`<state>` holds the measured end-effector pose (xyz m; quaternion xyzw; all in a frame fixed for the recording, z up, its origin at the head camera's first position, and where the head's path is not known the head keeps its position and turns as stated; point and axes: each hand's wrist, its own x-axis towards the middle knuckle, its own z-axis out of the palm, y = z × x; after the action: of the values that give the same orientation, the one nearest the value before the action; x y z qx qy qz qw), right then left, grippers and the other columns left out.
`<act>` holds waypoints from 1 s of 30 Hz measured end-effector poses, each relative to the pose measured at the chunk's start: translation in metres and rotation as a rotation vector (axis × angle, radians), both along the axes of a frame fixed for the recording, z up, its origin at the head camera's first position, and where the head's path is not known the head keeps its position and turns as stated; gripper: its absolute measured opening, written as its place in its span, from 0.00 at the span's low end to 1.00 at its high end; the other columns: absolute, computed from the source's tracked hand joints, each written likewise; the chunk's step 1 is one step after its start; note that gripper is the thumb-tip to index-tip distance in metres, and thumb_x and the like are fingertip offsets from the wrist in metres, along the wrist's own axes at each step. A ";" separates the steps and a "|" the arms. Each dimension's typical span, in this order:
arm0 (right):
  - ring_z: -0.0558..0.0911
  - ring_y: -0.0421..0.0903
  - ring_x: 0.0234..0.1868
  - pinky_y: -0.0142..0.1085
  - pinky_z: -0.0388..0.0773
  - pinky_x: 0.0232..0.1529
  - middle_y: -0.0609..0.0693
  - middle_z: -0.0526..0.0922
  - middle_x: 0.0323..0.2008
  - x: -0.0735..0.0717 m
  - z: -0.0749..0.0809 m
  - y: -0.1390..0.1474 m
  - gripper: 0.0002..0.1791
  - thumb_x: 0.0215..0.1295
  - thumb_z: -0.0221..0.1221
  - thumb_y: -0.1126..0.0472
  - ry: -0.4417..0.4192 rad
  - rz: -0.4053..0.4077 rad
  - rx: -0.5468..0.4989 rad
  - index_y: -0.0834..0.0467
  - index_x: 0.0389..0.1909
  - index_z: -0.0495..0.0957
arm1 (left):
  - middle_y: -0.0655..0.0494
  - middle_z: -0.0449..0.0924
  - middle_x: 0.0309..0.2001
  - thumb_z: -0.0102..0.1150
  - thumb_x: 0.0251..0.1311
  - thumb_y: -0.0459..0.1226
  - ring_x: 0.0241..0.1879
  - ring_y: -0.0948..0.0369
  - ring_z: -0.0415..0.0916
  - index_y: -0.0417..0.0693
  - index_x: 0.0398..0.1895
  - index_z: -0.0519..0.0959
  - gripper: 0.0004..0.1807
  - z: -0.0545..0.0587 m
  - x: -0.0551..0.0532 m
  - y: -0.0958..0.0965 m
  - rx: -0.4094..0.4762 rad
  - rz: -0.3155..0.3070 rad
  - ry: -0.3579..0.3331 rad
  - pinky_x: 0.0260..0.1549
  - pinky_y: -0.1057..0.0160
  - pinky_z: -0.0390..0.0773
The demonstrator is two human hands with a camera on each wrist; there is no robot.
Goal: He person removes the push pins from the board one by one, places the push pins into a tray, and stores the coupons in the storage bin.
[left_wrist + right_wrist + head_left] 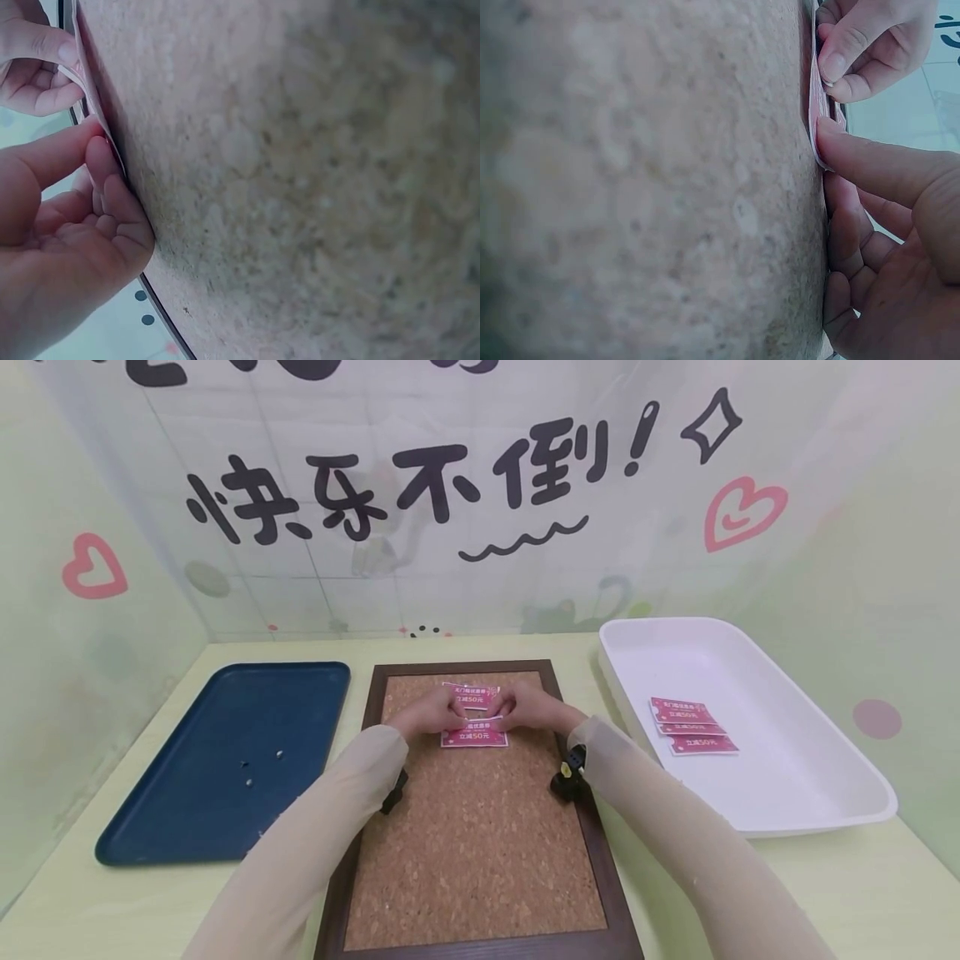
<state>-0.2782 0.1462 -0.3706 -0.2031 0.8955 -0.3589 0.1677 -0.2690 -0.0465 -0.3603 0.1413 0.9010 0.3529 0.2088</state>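
A pink printed coupon [474, 737] lies on the upper part of a framed corkboard [480, 835], just below another pink coupon [471, 697]. At its upper left corner my left hand [431, 710] pinches it between thumb and fingertip. My right hand [531, 707] pinches the upper right corner, thumb on the paper. Seen from the right wrist, the coupon [815, 124] stands edge-on, close over the cork. A small pale tip [829, 83] shows between the left thumb and finger. Other fingers of both hands are curled near the board.
To the left lies a dark blue tray [180, 793] with several small metallic pieces [249, 782]. At right stands a white plastic tray [795, 793] holding overlapping pink coupons [703, 744]. A printed sheet [420, 585] hangs behind the table.
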 end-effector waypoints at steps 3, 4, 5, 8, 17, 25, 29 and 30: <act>0.73 0.41 0.23 0.29 0.67 0.25 0.50 0.79 0.23 0.001 0.000 0.001 0.08 0.54 0.64 0.66 0.000 0.002 0.003 0.63 0.36 0.81 | 0.53 0.74 0.19 0.54 0.61 0.31 0.17 0.63 0.64 0.38 0.26 0.79 0.08 0.000 0.000 0.001 -0.007 -0.016 -0.009 0.18 0.69 0.64; 0.72 0.41 0.23 0.29 0.67 0.25 0.50 0.79 0.23 0.001 0.000 0.001 0.08 0.54 0.64 0.66 0.001 0.004 0.004 0.63 0.36 0.81 | 0.53 0.73 0.19 0.54 0.61 0.31 0.17 0.64 0.64 0.38 0.26 0.79 0.08 0.000 0.000 0.001 -0.008 -0.021 -0.010 0.18 0.70 0.64; 0.72 0.41 0.22 0.29 0.67 0.24 0.50 0.78 0.22 0.001 0.000 0.001 0.08 0.54 0.64 0.66 0.003 0.007 0.004 0.63 0.36 0.81 | 0.54 0.72 0.19 0.53 0.61 0.31 0.17 0.64 0.63 0.38 0.25 0.79 0.09 0.000 0.000 0.001 -0.010 -0.024 -0.013 0.18 0.70 0.63; 0.72 0.41 0.22 0.29 0.66 0.23 0.50 0.78 0.22 0.002 0.000 0.002 0.08 0.54 0.64 0.65 0.007 0.007 0.006 0.62 0.36 0.81 | 0.54 0.71 0.18 0.52 0.61 0.31 0.17 0.64 0.63 0.38 0.24 0.78 0.09 0.001 0.001 0.002 -0.015 -0.032 -0.011 0.18 0.70 0.63; 0.72 0.41 0.21 0.29 0.66 0.24 0.50 0.78 0.22 0.001 -0.003 0.004 0.08 0.55 0.64 0.65 0.005 0.015 0.024 0.62 0.36 0.81 | 0.52 0.75 0.25 0.53 0.62 0.33 0.23 0.61 0.68 0.36 0.31 0.78 0.08 0.002 0.005 0.001 0.028 -0.010 -0.049 0.23 0.69 0.67; 0.72 0.41 0.21 0.29 0.66 0.23 0.50 0.77 0.21 0.002 -0.003 0.004 0.08 0.56 0.63 0.65 0.047 0.040 -0.022 0.63 0.36 0.81 | 0.51 0.75 0.27 0.54 0.61 0.33 0.25 0.61 0.69 0.35 0.34 0.79 0.08 0.002 0.004 -0.004 0.064 0.005 -0.033 0.27 0.68 0.68; 0.72 0.41 0.21 0.29 0.66 0.23 0.50 0.77 0.21 0.001 -0.003 0.003 0.07 0.56 0.62 0.65 0.073 0.044 -0.030 0.63 0.36 0.81 | 0.51 0.75 0.27 0.54 0.61 0.34 0.26 0.61 0.69 0.36 0.36 0.79 0.09 0.001 0.002 -0.007 0.084 0.018 -0.036 0.28 0.68 0.68; 0.72 0.41 0.22 0.29 0.66 0.24 0.49 0.77 0.21 0.001 -0.003 0.003 0.07 0.57 0.62 0.65 0.071 0.041 -0.028 0.62 0.37 0.81 | 0.51 0.75 0.27 0.54 0.61 0.34 0.26 0.61 0.68 0.36 0.37 0.79 0.09 0.001 0.002 -0.007 0.086 0.019 -0.041 0.27 0.68 0.67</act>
<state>-0.2774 0.1494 -0.3734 -0.2362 0.8915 -0.3603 0.1401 -0.2671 -0.0538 -0.3594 0.1343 0.8819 0.3962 0.2176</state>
